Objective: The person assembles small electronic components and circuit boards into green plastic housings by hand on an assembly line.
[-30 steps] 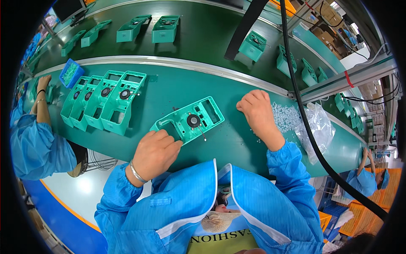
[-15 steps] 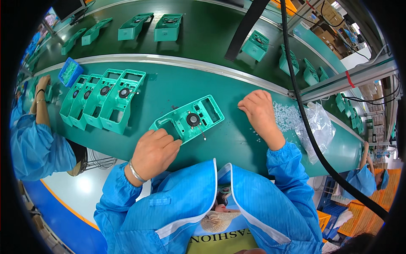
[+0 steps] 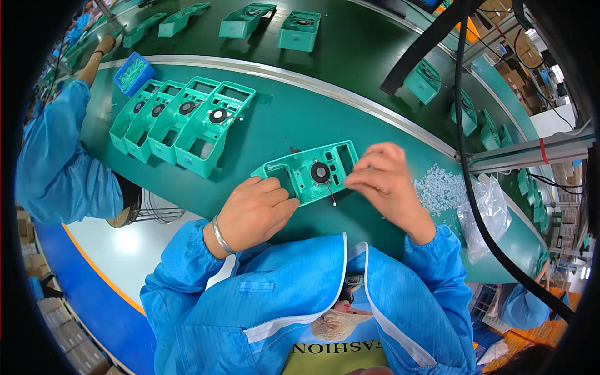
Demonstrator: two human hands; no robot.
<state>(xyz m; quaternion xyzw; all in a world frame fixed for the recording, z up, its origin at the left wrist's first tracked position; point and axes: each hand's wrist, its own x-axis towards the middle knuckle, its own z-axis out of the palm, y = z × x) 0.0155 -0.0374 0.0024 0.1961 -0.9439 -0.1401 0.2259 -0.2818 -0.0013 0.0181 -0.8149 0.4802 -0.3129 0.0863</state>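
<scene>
A green plastic housing (image 3: 308, 157) with a round black speaker (image 3: 320, 172) lies on the green worktable. From the speaker a short wire runs to a small white connector (image 3: 334, 204) hanging over the near edge. My left hand (image 3: 262, 209) is closed on the housing's near left edge, its fingertips curled into the opening there. Over the housing's right end is my right hand (image 3: 389, 184), thumb and fingers pinched together; whatever they hold is too small to make out. A pile of small clear plastic pieces (image 3: 437, 189) lies right of that hand, beside a clear plastic bag (image 3: 484, 215).
Several similar housings (image 3: 201, 128) stand in a row at the left, near a blue bin (image 3: 134, 74) of green parts. More housings (image 3: 300, 31) sit on the conveyor (image 3: 356, 59) beyond the metal rail. A black cable (image 3: 478, 206) crosses at right. A co-worker's arm (image 3: 75, 119) reaches in at left.
My right hand has moved from beside the plastic pieces to the housing's right end, fingers pinched. My left hand stays on the housing. The whole view has shifted, and the co-worker's arm reaches farther out.
</scene>
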